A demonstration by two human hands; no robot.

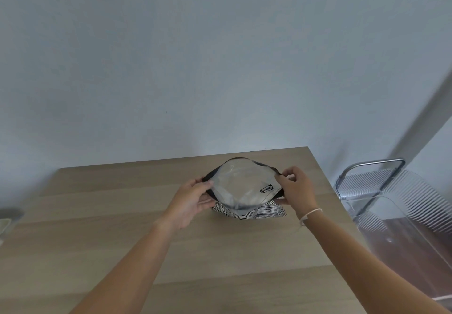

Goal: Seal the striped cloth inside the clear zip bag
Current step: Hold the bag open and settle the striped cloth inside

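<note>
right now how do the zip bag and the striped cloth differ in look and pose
The clear zip bag is see-through plastic with a dark rim and a small black logo; the striped cloth is opaque fabric with fine black and white lines. The bag is held up, its sides pinched by the left hand and right hand; the cloth shows bunched at its near, lower edge. Both are soft and sit over the wooden table.
</note>
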